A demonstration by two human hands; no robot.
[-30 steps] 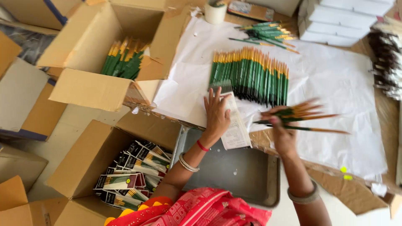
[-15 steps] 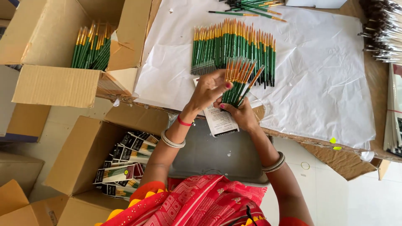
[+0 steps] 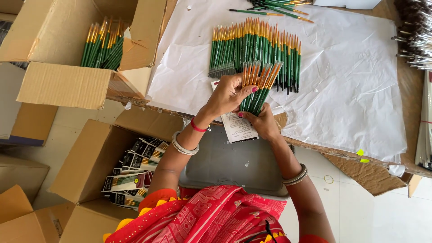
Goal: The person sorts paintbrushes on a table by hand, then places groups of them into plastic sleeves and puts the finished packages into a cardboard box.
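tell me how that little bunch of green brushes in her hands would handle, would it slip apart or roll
The bunch of brushes is loose, unbanded, fanned at the tips, so it would probably splay if the right hand and left hand relax. The thin, glossy handles look light, likely slippery, and apt to roll.

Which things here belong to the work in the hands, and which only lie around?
In the work:
- left hand and right hand gripping a brush bundle
- brush row on white paper
- printed card

Lying around:
- carton of brushes
- carton of packed sets
- loose brushes
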